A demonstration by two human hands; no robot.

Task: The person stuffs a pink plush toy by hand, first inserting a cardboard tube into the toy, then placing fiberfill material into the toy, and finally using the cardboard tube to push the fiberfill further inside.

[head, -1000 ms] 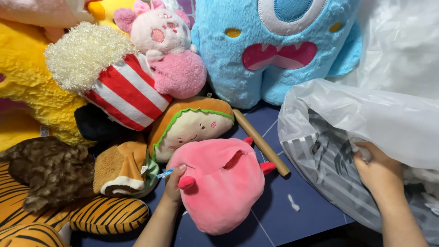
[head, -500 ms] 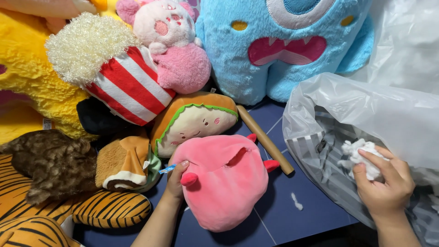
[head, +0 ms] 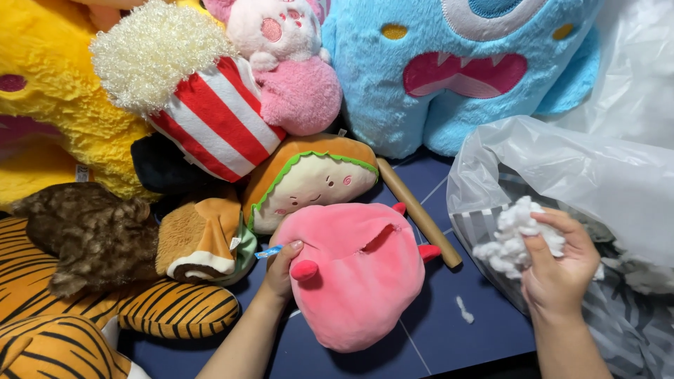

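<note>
A pink plush toy (head: pixel 358 281) with a slit opening in its back lies on a dark blue surface (head: pixel 435 337). My left hand (head: pixel 282 265) grips its left edge, thumb beside a small red ear. My right hand (head: pixel 558 263) holds a clump of white stuffing (head: pixel 512 235) in front of the mouth of a clear plastic bag (head: pixel 562 168). A small bit of white stuffing (head: pixel 463 309) lies loose on the surface between the two hands.
Plush toys crowd the back and left: a big blue monster (head: pixel 463 70), a striped popcorn plush (head: pixel 203 112), a sandwich plush (head: pixel 309 179), a pink bear (head: pixel 288 63), yellow, brown and tiger-striped ones (head: pixel 175 309). A wooden stick (head: pixel 419 212) lies beside the pink toy.
My right hand has come out of the plastic bag holding a clump of white stuffing and lifted it clear. My left hand keeps its hold on the pink toy.
</note>
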